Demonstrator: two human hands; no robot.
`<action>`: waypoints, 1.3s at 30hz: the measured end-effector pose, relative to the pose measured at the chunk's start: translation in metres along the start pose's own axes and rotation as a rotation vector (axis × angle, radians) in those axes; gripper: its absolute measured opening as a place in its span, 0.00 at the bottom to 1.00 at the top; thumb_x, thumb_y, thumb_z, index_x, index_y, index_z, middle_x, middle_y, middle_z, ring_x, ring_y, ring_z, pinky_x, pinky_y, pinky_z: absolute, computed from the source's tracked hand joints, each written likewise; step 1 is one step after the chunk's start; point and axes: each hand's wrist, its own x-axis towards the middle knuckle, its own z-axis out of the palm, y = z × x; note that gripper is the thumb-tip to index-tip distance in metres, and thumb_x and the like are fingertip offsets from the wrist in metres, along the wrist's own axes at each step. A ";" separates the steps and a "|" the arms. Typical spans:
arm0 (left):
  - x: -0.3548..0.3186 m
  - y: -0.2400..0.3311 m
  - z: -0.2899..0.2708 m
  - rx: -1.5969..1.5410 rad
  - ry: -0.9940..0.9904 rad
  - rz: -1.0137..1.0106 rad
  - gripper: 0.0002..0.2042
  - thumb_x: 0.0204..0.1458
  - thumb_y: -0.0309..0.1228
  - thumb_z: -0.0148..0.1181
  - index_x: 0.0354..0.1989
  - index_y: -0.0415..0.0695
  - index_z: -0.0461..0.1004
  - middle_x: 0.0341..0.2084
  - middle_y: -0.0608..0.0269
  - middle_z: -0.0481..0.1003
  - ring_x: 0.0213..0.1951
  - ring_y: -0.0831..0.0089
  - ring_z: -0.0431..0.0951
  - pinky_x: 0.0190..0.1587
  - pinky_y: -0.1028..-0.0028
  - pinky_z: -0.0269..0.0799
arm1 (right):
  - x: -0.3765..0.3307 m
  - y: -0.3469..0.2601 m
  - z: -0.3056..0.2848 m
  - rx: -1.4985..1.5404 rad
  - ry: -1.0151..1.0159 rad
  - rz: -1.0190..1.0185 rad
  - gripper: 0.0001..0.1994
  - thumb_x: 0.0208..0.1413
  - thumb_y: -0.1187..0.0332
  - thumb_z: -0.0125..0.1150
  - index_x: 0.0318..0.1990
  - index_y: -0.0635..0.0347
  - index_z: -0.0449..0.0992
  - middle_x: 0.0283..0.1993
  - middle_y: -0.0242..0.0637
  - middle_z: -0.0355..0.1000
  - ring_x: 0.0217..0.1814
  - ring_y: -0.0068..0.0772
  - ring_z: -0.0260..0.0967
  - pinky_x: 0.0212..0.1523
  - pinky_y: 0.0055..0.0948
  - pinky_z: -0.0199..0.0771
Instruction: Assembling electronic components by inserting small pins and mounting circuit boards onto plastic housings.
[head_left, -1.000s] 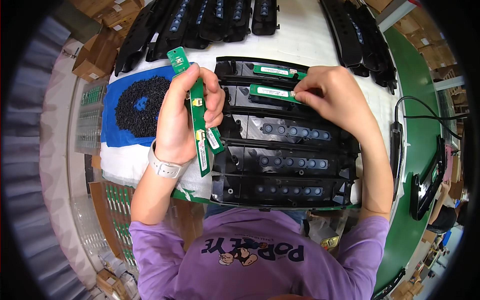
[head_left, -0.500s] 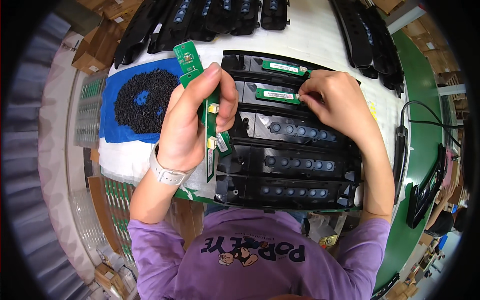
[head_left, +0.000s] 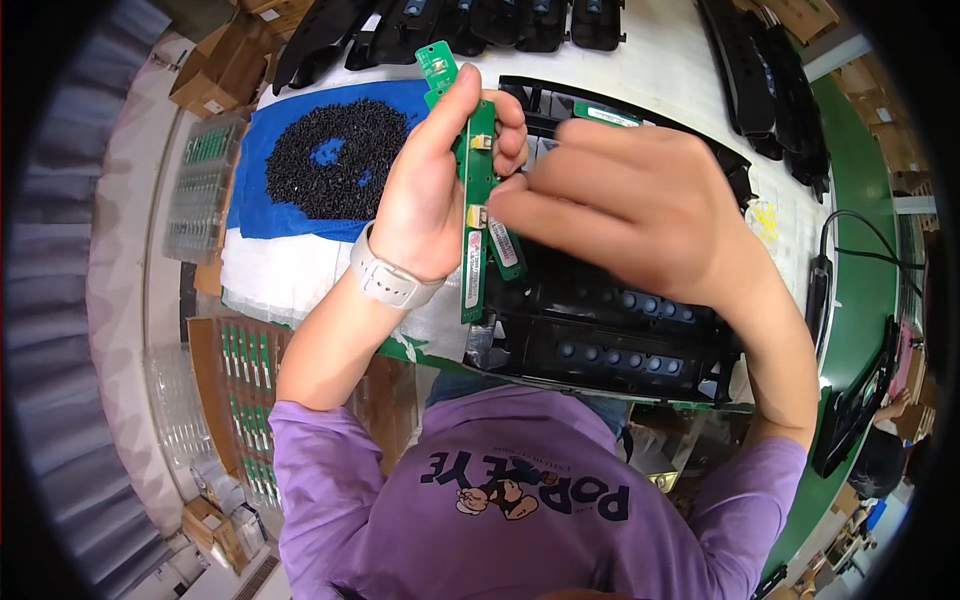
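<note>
My left hand, with a pale watch strap at the wrist, is closed around several narrow green circuit boards held upright in a fanned stack. Small pale connectors and white labels show on them. My right hand is blurred by motion, its fingers curled and the fingertips at the edge of the stack near the lower connector. Whether it grips a board cannot be made out. Beneath it lies a row of long black plastic housings with round grey-blue buttons. In the farthest housing a labelled green board is seated; my right hand hides much of the row.
A blue cloth with a heap of small black parts lies at the left. More black housings stand along the far edge and far right. Clear trays of green boards are at the lower left. A black cable runs at the right.
My right hand has left the board in the second housing and moved left to the stack in my left hand. The whole view has shifted slightly; my left hand keeps its grip.
</note>
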 end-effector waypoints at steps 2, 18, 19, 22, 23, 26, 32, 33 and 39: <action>0.003 -0.002 -0.004 0.028 -0.040 0.001 0.19 0.57 0.49 0.48 0.31 0.45 0.71 0.21 0.70 0.69 0.24 0.80 0.68 0.25 0.80 0.64 | 0.007 -0.001 0.017 -0.080 0.070 -0.023 0.05 0.36 0.71 0.58 0.25 0.54 0.71 0.26 0.27 0.63 0.30 0.24 0.67 0.19 0.24 0.67; 0.011 0.011 -0.011 -0.140 0.013 0.009 0.18 0.59 0.42 0.44 0.44 0.38 0.69 0.31 0.61 0.74 0.31 0.73 0.74 0.33 0.74 0.74 | 0.009 0.012 -0.001 0.434 0.316 0.086 0.08 0.40 0.76 0.66 0.31 0.64 0.78 0.27 0.36 0.70 0.25 0.32 0.66 0.24 0.26 0.65; 0.008 0.012 -0.010 -0.093 0.011 0.038 0.19 0.59 0.40 0.44 0.45 0.35 0.68 0.31 0.60 0.74 0.31 0.74 0.73 0.35 0.74 0.72 | 0.001 0.008 -0.013 0.491 0.287 0.211 0.07 0.41 0.78 0.66 0.31 0.66 0.78 0.24 0.38 0.70 0.24 0.29 0.66 0.23 0.25 0.63; 0.007 0.013 -0.011 -0.058 -0.018 0.091 0.19 0.58 0.40 0.45 0.47 0.34 0.67 0.32 0.60 0.74 0.33 0.73 0.72 0.36 0.73 0.69 | -0.032 0.001 -0.041 0.354 0.202 0.581 0.03 0.42 0.76 0.65 0.27 0.62 0.79 0.19 0.30 0.67 0.19 0.19 0.61 0.19 0.19 0.58; 0.004 0.015 -0.011 -0.115 -0.073 0.055 0.19 0.58 0.40 0.45 0.47 0.34 0.67 0.34 0.58 0.74 0.34 0.72 0.73 0.38 0.72 0.69 | -0.047 0.002 -0.045 0.311 0.142 0.657 0.03 0.42 0.75 0.65 0.27 0.62 0.79 0.18 0.30 0.66 0.18 0.19 0.60 0.19 0.19 0.58; 0.004 0.011 -0.011 -0.119 -0.156 0.098 0.20 0.57 0.39 0.45 0.48 0.33 0.66 0.36 0.56 0.73 0.36 0.70 0.72 0.40 0.71 0.68 | -0.074 -0.005 -0.059 0.148 -0.139 0.863 0.03 0.41 0.75 0.64 0.27 0.63 0.78 0.17 0.34 0.66 0.17 0.25 0.63 0.19 0.23 0.60; 0.007 0.008 -0.013 -0.175 -0.207 0.085 0.21 0.57 0.39 0.45 0.49 0.32 0.65 0.43 0.50 0.72 0.43 0.66 0.72 0.47 0.67 0.68 | -0.094 -0.014 -0.037 0.068 -0.243 0.735 0.03 0.42 0.74 0.64 0.26 0.63 0.77 0.19 0.37 0.67 0.16 0.34 0.64 0.19 0.29 0.62; 0.006 0.008 -0.011 -0.163 -0.170 0.094 0.21 0.57 0.39 0.45 0.50 0.32 0.65 0.44 0.49 0.71 0.44 0.65 0.72 0.48 0.66 0.68 | -0.095 -0.013 -0.035 0.043 -0.268 0.725 0.03 0.42 0.74 0.64 0.26 0.62 0.77 0.20 0.38 0.68 0.18 0.37 0.66 0.20 0.31 0.64; 0.007 0.006 -0.009 -0.167 -0.192 0.087 0.22 0.58 0.39 0.42 0.51 0.32 0.64 0.47 0.46 0.69 0.47 0.63 0.71 0.50 0.65 0.67 | -0.097 -0.012 -0.031 0.034 -0.269 0.731 0.03 0.42 0.73 0.64 0.26 0.62 0.77 0.20 0.38 0.68 0.18 0.38 0.66 0.21 0.31 0.64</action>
